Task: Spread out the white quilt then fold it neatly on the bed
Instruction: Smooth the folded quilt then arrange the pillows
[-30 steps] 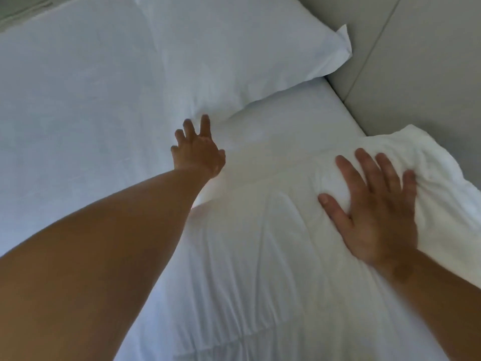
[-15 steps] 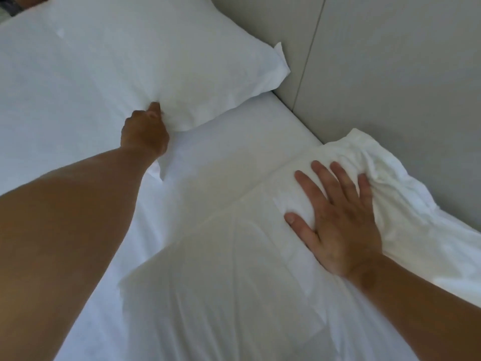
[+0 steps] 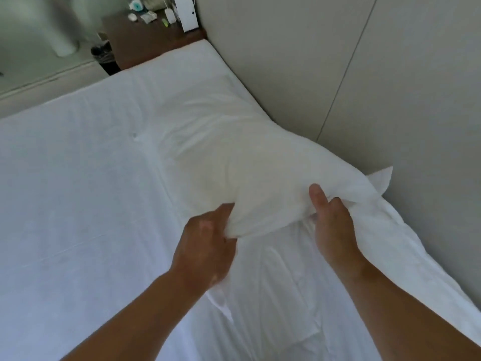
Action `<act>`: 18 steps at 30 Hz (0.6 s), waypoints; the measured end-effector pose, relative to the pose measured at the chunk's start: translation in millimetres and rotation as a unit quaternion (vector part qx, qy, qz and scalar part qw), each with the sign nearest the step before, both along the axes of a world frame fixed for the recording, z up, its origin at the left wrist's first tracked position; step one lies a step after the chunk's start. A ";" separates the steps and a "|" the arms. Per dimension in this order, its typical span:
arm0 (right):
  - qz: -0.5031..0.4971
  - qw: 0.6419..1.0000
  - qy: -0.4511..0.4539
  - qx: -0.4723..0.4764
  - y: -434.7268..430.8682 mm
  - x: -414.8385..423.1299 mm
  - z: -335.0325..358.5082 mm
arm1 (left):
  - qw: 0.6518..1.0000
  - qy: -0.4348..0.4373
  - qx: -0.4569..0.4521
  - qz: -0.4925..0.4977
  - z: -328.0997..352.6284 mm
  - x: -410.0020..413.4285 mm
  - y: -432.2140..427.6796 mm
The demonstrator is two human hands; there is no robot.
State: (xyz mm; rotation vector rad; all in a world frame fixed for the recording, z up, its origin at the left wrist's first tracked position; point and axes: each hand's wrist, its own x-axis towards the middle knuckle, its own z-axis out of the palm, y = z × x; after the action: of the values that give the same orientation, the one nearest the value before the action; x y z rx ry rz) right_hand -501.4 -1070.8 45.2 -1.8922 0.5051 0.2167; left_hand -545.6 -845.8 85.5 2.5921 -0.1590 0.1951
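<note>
Quilt (image 3: 286, 295) lies rumpled on the bed (image 3: 78, 204), along the wall (image 3: 286, 61), and from my station I see it beneath both hands. Beside the wall too rests the pillow (image 3: 234, 165). The left hand (image 3: 205, 246) grips its near edge; the right hand (image 3: 333, 225) clutches the corner nearer the wall.

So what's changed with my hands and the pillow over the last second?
The right hand left the quilt, where it lay flat, and now grips the pillow at its near edge. The left hand reached out, took the same edge and holds it too. That near end is now lifted over the quilt. The quilt still lies on the bed along the wall.
</note>
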 end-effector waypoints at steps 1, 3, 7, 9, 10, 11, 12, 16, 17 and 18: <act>-0.071 0.992 0.018 0.104 10.5 1.2 9.6 | 1.000 0.007 -0.001 0.003 -3.6 -15.4 -0.8; -0.161 0.956 0.094 0.226 25.0 3.3 15.4 | 1.000 0.026 0.006 0.002 -14.7 -37.2 -1.3; -0.203 0.941 0.155 0.222 35.4 3.5 -1.1 | 0.967 0.197 -0.136 0.092 -31.6 -60.0 20.4; -0.199 0.953 0.143 0.178 40.7 0.6 -3.9 | 0.920 0.260 -0.226 0.186 -36.4 -66.1 33.0; -0.194 0.959 0.135 0.154 43.0 -0.9 -4.0 | 0.895 0.274 -0.259 0.240 -38.2 -66.6 35.6; -0.189 0.964 0.130 0.137 44.1 -2.1 -4.4 | 0.865 0.286 -0.288 0.293 -40.0 -64.8 37.2; -0.184 0.966 0.130 0.125 44.6 -3.6 -4.0 | 0.833 0.304 -0.314 0.340 -39.9 -60.2 37.2; -0.159 0.974 0.122 0.104 43.2 -8.8 2.3 | 0.752 0.333 -0.412 0.392 -40.7 -34.6 39.2; -0.147 0.979 0.110 0.091 42.7 -11.5 3.0 | 0.740 0.324 -0.443 0.389 -40.0 -28.1 40.3; -0.134 0.984 0.092 0.075 42.0 -14.5 5.7 | 0.726 0.315 -0.476 0.384 -38.7 -22.1 41.3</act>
State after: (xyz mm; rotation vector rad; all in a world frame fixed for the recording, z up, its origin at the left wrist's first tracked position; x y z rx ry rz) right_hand -515.9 -1028.9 50.9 -1.6459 0.8390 0.2442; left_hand -567.6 -804.6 46.8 1.4050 1.0114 -0.2725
